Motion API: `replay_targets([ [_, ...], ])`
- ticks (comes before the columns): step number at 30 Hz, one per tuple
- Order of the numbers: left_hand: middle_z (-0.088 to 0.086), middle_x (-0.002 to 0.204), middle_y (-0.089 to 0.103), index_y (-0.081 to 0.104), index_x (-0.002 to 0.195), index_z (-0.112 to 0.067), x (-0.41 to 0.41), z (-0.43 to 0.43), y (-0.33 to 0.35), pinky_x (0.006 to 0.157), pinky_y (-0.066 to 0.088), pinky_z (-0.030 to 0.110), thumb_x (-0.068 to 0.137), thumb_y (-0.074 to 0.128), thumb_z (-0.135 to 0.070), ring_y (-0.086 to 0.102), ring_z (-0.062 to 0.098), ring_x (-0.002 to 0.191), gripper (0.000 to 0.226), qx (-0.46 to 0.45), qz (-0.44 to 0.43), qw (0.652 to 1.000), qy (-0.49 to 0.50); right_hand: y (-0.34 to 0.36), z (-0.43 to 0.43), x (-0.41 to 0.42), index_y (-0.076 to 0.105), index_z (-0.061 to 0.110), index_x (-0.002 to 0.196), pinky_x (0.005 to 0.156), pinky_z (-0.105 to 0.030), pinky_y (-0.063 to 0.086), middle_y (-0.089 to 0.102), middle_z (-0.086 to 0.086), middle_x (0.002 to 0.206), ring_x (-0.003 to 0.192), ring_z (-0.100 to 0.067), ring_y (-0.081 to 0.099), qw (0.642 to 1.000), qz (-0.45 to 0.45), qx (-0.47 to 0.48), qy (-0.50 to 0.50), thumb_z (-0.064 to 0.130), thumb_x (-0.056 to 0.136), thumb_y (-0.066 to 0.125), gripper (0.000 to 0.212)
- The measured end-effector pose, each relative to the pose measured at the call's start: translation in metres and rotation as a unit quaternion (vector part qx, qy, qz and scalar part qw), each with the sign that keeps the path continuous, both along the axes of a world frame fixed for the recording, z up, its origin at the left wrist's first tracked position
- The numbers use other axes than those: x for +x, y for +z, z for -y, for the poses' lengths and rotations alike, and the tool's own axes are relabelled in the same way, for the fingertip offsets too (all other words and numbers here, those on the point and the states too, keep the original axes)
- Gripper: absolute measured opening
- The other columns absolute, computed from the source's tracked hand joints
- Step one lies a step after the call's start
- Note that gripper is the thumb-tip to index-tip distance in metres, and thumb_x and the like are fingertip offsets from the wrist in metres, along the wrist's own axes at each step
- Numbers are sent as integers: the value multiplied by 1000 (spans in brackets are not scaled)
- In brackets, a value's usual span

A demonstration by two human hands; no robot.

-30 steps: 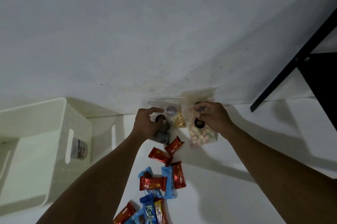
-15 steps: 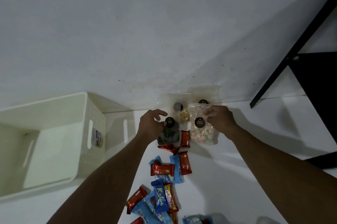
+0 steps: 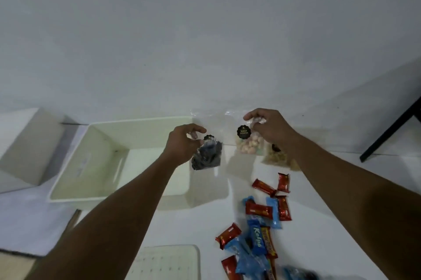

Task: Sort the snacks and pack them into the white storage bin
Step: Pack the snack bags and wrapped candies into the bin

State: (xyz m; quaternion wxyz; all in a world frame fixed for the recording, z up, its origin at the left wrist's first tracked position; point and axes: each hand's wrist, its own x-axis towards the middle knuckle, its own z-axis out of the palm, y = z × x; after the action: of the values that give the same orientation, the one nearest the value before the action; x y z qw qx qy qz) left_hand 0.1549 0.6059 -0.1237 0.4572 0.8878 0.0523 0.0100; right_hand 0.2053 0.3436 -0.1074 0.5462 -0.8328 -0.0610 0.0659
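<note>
A clear pouch of dark snacks (image 3: 206,154) is pinched in the left hand (image 3: 182,145) over the white storage bin (image 3: 141,123), apparently for packing, while a pastel-sweet pouch (image 3: 248,145) right of the bin is gripped by the right hand (image 3: 271,128).

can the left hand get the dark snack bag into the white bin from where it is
Probably yes. The left hand holds the dark snack bag right at the open-topped white bin's right wall, nothing lies between them, and the visible bin floor looks empty.
</note>
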Motion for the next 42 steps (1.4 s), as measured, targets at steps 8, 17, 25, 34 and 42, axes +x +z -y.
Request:
replay_targets([
  [8,-6,74,59,74,95,-20,-17,-141,22,69,53,31,78,78,-1,73,21,66,26,-9,16,999,36,21,-156,-6,72,28,87,83,-27,50,69,10,100,95,-11,62,998,22,37,35,-5,83,58,36],
  [17,-5,73,59,73,88,-22,16,-225,-36,71,55,30,81,74,1,72,13,63,24,-20,-25,998,50,-28,-258,21,73,28,84,74,-30,49,71,-2,104,90,-31,66,997,-48,-26,58,-3,80,58,34],
  [25,-1,89,64,73,90,-28,52,-230,-105,69,51,21,85,64,5,69,7,72,35,-44,-81,995,49,-95,-275,50,72,24,92,85,-33,57,71,-1,113,99,-25,69,983,-109,-140,56,1,92,42,37],
  [34,18,159,21,56,136,-37,48,-230,-99,117,30,32,88,67,-22,43,34,139,51,118,-130,984,4,-75,-273,42,67,13,113,71,-17,40,55,-9,129,87,-16,57,981,-31,-190,4,4,84,59,32],
  [42,14,159,20,60,131,-38,25,-177,-45,109,36,34,89,63,-22,41,35,136,45,156,-72,985,36,-12,-213,5,69,16,110,63,-17,39,53,-7,118,90,-24,64,985,6,-171,-25,11,87,60,26],
])
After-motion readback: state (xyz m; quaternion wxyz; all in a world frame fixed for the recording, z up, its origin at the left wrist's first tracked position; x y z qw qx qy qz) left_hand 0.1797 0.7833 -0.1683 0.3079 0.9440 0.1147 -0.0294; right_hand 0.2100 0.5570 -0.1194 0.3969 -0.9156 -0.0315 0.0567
